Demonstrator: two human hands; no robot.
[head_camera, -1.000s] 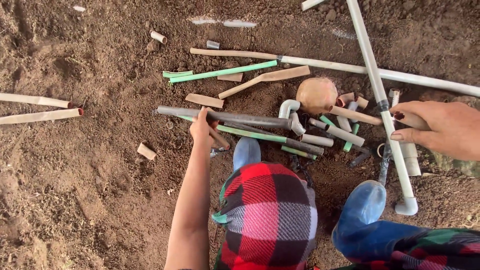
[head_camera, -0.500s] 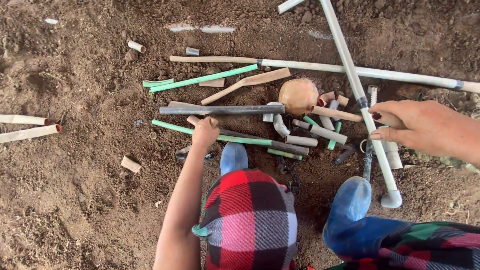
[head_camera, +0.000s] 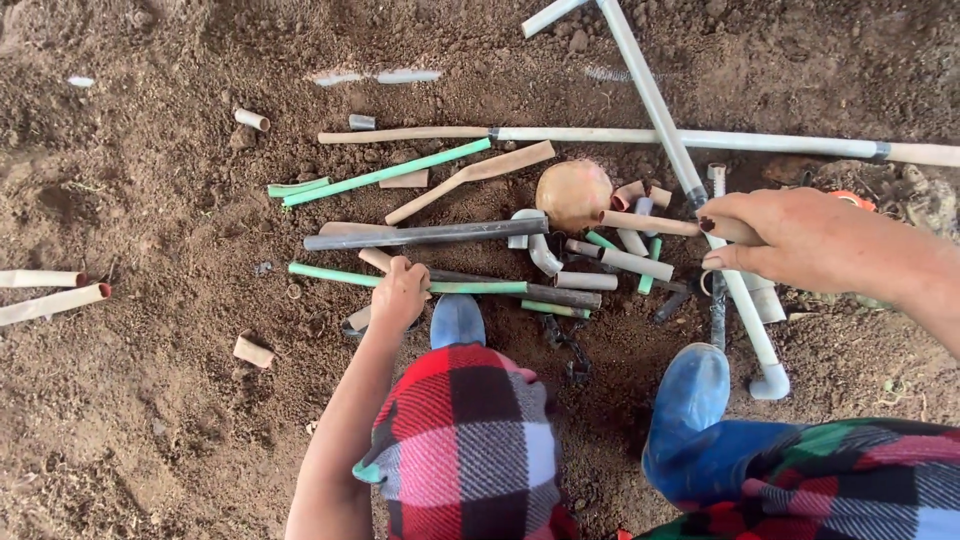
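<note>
Left hand (head_camera: 400, 292): fingers curled down on a green pipe (head_camera: 330, 273) lying flat in the dirt (head_camera: 150, 400).
Right hand (head_camera: 800, 240): at 3 o'clock, fingers wrapped around a tan pipe (head_camera: 650, 223).
Tan pipe: points toward 9 o'clock, its tip touching a round brown ball (head_camera: 572, 193).
Blue boots (head_camera: 690, 395): at 6 o'clock.

Left hand (head_camera: 400, 292) on green pipe (head_camera: 405, 280); right hand (head_camera: 800, 240) grips tan pipe (head_camera: 650, 222).

Your one head camera looks straight down, from standing height, onto the brown soil ground (head_camera: 150, 420).
</note>
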